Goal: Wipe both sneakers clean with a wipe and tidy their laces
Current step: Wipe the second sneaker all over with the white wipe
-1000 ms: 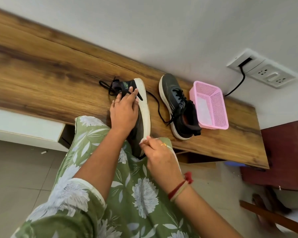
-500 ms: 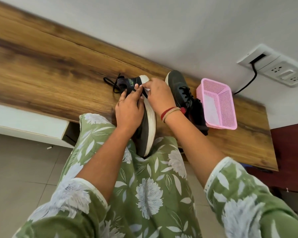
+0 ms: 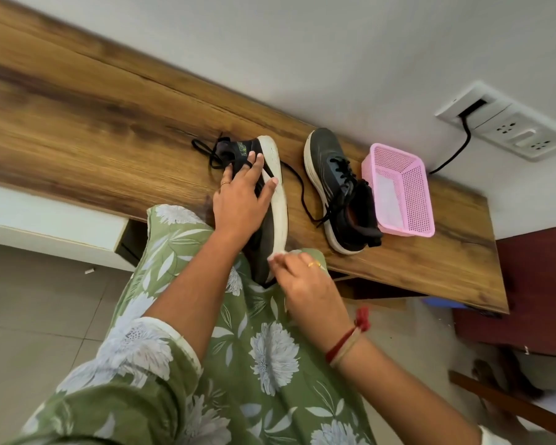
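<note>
Here left hand (image 3: 238,203) grips sneaker (image 3: 277,162) overhanging table (image 3: 77,123) edge; right hand (image 3: 305,284) pinches wipe (image 3: 281,252).

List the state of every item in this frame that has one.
Held black white-soled sneaker: on its side at the wooden table edge, laces loose.
Second black sneaker: upright on table, lace ends loose.
Left hand: grips the held sneaker.
Right hand: pinches a white wipe at its sole.
Pink perforated plastic basket: upright on table.
Black cable: plugged into white wall socket.
</note>
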`<state>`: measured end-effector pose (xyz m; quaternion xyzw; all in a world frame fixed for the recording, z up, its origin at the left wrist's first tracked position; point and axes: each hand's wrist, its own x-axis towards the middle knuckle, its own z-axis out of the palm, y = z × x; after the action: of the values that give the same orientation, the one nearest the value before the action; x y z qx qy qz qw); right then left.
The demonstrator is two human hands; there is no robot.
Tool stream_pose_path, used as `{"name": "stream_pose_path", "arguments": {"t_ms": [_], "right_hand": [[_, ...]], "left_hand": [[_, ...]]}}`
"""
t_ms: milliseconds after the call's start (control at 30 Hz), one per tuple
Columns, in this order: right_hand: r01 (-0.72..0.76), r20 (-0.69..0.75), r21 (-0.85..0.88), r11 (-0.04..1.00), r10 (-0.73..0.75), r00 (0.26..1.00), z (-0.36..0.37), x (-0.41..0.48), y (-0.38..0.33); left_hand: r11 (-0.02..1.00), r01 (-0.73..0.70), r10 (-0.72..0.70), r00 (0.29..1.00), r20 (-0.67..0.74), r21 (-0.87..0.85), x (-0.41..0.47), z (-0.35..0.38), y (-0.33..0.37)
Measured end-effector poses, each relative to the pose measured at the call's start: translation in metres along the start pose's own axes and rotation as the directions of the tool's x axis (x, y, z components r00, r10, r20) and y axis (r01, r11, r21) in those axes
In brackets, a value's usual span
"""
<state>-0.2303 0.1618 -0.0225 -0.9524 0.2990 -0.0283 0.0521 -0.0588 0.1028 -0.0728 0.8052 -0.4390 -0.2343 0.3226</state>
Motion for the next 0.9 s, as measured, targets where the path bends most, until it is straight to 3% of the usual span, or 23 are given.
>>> {"name": "stream_pose_path", "arguments": {"t_ms": [133,267,333,467,700,800,900], "right_hand": [[0.014,0.048,0.041,0.999,-0.016,0.999,0.009,-0.022,-0.018],[-0.133,-0.176,0.143,0.981,0.157,0.972,-0.012,0.014,-0.009],[-0.202,-0.217,0.142,0.969,0.230,0.949,-0.014,0.038,0.000],[-0.141,-0.133,0.011,0.990,0.141,0.981,0.002,0.031,-0.001],[-0.076,-0.024,0.040,0.996,0.077,0.997,0.013,-0.015,-0.025],[-0.150,-0.152,0.160,0.976,0.175,0.973,-0.008,0.007,-0.018],[-0.218,-0.259,0.157,0.963,0.253,0.932,-0.026,0.047,-0.001]], "left_hand": [[1.000,0.010,-0.010,1.000,0.001,-0.012,-0.001,-0.001,0.000],[1.000,0.006,-0.006,1.000,-0.003,-0.009,0.000,0.000,0.000],[1.000,0.013,-0.013,1.000,-0.004,-0.003,0.000,0.000,0.001],[1.000,0.010,-0.010,1.000,-0.007,-0.011,0.001,0.000,0.000],[0.998,0.016,-0.017,1.000,-0.014,-0.054,0.001,0.002,-0.001],[0.999,0.008,-0.008,1.000,-0.014,-0.046,0.001,0.002,-0.002],[0.999,0.004,-0.004,1.000,-0.015,-0.042,0.002,0.002,-0.003]]}}
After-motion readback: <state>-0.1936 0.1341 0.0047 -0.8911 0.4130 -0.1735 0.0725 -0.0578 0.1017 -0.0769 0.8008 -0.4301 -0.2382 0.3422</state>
